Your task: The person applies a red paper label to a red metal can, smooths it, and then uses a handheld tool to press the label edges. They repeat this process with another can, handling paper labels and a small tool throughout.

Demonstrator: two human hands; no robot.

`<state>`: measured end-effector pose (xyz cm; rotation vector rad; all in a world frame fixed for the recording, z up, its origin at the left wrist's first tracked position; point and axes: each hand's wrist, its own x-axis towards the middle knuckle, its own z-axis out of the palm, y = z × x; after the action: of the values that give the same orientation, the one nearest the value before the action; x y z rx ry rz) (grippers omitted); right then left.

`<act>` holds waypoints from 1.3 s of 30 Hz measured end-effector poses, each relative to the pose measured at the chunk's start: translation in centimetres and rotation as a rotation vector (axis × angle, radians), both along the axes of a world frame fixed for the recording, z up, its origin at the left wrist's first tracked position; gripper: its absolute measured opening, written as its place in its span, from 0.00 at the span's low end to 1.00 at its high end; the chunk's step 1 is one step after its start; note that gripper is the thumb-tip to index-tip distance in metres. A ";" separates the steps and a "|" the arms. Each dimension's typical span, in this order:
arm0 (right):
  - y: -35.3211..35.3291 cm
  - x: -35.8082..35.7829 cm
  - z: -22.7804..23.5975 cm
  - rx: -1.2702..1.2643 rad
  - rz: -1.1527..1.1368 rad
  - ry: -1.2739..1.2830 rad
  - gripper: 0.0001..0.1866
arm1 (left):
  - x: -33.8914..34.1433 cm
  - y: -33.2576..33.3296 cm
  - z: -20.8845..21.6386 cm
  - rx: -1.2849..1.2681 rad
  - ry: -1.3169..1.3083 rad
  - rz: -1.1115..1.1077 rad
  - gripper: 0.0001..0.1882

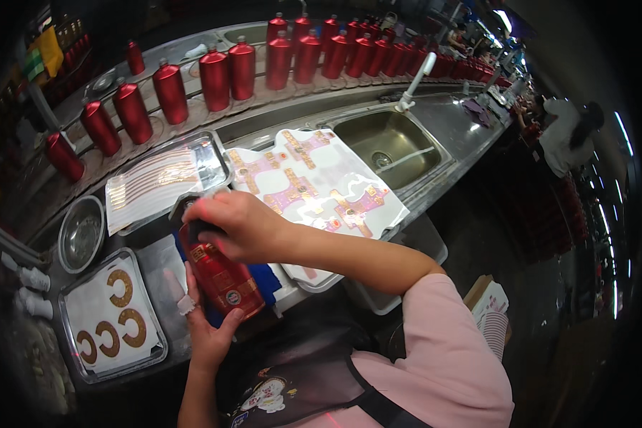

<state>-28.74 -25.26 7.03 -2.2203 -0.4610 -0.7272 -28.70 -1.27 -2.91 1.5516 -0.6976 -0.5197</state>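
Note:
A red bottle (225, 278) with gold decoration and a round emblem lies tilted in front of me, over a blue cloth (267, 280). My left hand (210, 334) holds its lower end, fingers along the left side and thumb at the base. White tape wraps one finger. My right hand (239, 225) is closed in a fist over the bottle's upper end. Something dark shows under its fingers, too hidden to name. Beyond the bottle lies a sheet of pink and gold decals (335, 167). A tray (162, 342) with C-shaped gold decals stands at left.
A metal bowl (82, 235) and a tray (223, 158) with a sheet of striped decals (153, 182) stand left of centre. Behind are a sink (435, 146) with a white faucet (415, 82) and a long row of red bottles (214, 80). Another person (567, 135) is at far right.

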 end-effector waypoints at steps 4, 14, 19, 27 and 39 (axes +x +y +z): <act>2.8 -1.5 -1.4 -0.249 0.256 0.089 0.18 | 0.2 -0.2 0.8 0.149 -0.026 -0.008 0.58; 2.6 -3.0 -1.0 0.314 -0.185 0.001 0.15 | 1.5 -0.3 1.6 0.116 -0.545 0.052 0.43; 0.7 -3.2 -5.6 0.357 -0.460 0.113 0.14 | 2.5 -1.5 2.4 0.169 -0.428 0.169 0.28; 2.2 -0.6 0.6 0.066 -0.247 0.053 0.18 | 2.4 -1.6 1.8 0.064 -0.297 0.239 0.27; 0.1 -0.4 -2.8 0.053 -0.212 -0.023 0.09 | 0.4 0.6 2.1 -0.061 0.040 0.248 0.30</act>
<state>-29.15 -25.20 4.21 -2.2346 -0.2160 -0.8663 -28.28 -0.66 -0.79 1.5400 -0.4777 -0.3399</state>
